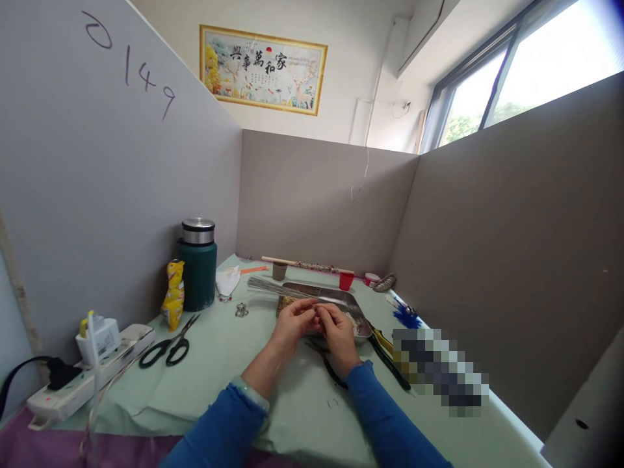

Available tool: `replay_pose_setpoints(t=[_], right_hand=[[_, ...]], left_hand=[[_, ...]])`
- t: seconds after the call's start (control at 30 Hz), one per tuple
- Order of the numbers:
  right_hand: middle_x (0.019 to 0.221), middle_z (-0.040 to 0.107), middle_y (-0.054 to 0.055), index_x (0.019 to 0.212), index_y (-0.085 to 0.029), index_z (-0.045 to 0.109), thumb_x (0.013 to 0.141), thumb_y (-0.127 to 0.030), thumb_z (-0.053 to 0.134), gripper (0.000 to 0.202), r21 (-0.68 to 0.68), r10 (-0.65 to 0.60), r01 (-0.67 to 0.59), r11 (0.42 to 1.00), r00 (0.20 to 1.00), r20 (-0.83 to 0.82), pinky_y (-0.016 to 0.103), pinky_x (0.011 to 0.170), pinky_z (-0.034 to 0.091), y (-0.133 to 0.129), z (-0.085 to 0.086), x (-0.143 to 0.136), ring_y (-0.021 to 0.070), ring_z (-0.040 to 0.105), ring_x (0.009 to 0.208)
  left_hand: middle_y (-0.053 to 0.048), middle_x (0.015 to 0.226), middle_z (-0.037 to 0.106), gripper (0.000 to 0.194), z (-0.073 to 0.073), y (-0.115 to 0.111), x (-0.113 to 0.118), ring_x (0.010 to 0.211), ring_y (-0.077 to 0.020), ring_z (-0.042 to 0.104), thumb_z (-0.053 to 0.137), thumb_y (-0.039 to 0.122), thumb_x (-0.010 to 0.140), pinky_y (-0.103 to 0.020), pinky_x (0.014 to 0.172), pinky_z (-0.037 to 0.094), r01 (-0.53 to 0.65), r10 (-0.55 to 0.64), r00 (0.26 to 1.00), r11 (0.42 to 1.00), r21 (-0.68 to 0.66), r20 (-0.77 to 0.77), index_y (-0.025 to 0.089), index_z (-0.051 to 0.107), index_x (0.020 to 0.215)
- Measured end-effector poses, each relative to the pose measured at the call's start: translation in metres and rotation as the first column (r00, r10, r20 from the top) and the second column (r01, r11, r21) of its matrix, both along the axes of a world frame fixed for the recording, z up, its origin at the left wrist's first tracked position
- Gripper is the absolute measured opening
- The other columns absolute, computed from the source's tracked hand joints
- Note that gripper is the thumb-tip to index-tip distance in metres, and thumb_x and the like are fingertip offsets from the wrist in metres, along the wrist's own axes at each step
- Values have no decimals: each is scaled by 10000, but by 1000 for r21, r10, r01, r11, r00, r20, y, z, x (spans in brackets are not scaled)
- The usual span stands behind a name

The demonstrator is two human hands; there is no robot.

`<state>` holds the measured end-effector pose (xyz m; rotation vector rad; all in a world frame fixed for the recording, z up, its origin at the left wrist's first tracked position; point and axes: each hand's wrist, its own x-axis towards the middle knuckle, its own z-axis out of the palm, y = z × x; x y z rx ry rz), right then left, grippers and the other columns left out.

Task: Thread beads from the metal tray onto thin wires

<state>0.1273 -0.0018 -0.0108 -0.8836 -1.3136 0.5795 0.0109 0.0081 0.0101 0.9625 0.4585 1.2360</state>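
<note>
My left hand [294, 320] and my right hand [337, 330] meet above the near side of a metal tray [345, 298]. Thumbs and fingertips of both are pinched together around something small and dark, too small to name. A bundle of thin grey wires [268, 285] lies across the tray's left side and runs behind my left hand. Small pale pieces show in the tray beside my right hand. Under my right wrist lies a dark-handled tool [333, 372], partly hidden.
Black scissors [170, 348], a green flask [198, 270], a yellow packet [173, 296] and a power strip [63, 394] stand left. Yellow-and-black pliers [385, 348] lie right, near a blue tassel [407, 316] and a pixelated patch. Behind the tray are a red cup [346, 280] and brown cup [279, 270].
</note>
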Motion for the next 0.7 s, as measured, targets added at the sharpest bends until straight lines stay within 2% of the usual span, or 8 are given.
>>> replay_pose_setpoints(t=[0.17, 0.37, 0.57, 0.7], right_hand=[[664, 569, 5, 823, -165, 609, 782, -387, 576, 228, -57, 1, -4, 998, 998, -60, 221, 485, 391, -3, 2, 0, 109, 462, 527], [723, 594, 26, 782, -167, 613, 771, -416, 574, 253, -36, -58, 57, 998, 998, -25, 243, 545, 425, -5, 5, 1, 144, 514, 621], [712, 555, 8, 739, -170, 622, 799, -360, 550, 211, 61, -89, 82, 995, 990, 112, 229, 525, 383, -7, 4, 2, 112, 462, 571], [689, 550, 1, 725, -168, 614, 797, -377, 552, 229, 46, -75, 69, 997, 989, 125, 228, 529, 378, -6, 6, 6, 111, 463, 564]], left_hand=[[-55, 724, 635, 345, 0, 0, 0, 608, -117, 568, 727, 162, 575, -296, 646, 499, 14, -14, 1000, 1000, 9, 16, 92, 653, 904], [-57, 709, 621, 280, 0, 0, -1, 605, -121, 568, 728, 195, 607, -322, 647, 517, 68, -68, 998, 998, -1, 12, 91, 645, 853], [-39, 629, 604, 221, 0, 2, -1, 493, -103, 539, 706, 275, 644, -211, 446, 455, -89, 92, 977, 996, 27, -194, 92, 653, 756], [-59, 630, 616, 202, 1, 3, -4, 521, -126, 572, 691, 274, 669, -220, 459, 474, -56, 66, 965, 997, 48, -254, 80, 657, 712]])
